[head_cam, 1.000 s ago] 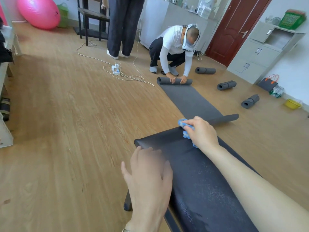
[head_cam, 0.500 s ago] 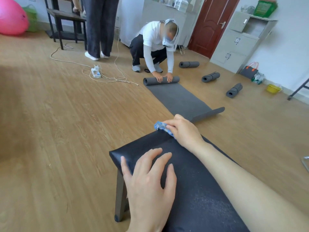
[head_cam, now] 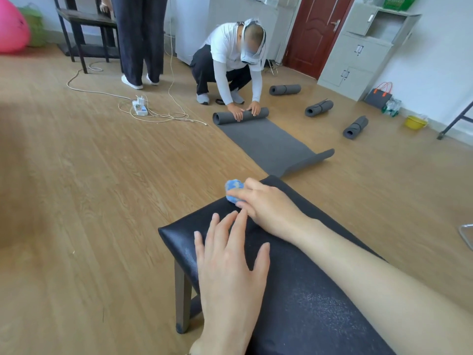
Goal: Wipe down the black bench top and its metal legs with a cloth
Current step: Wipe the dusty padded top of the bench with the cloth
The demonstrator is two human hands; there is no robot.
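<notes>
- The bench top (head_cam: 307, 303) is a long black pad with rounded corners and a fine pebbled grain that catches the light in pale specks. It runs from the lower right edge of the view out over the floor (head_cam: 76, 201).
- The cloth (head_cam: 233, 188) is a small blue fuzzy wad flecked with white, sitting at the far edge of the bench top.
- The right hand (head_cam: 268, 206) grips the cloth, its fingers curled over it and pressing it to the pad.
- The left hand (head_cam: 227, 262) lies flat on the bench top near its left corner, fingers straight and spread, holding nothing.
- One metal leg (head_cam: 182, 298) shows under that corner: dull grey, square in section, with a dark foot.
- The floor is light wood-grain plank. On it a crouching person (head_cam: 225, 57) rolls a matte grey foam mat (head_cam: 266, 142).
- Most of the cloth is hidden under the fingers, so its shape is unclear.
- The bench's near end and the left wrist are cut off by the frame, and the pad hides the top of the leg.
</notes>
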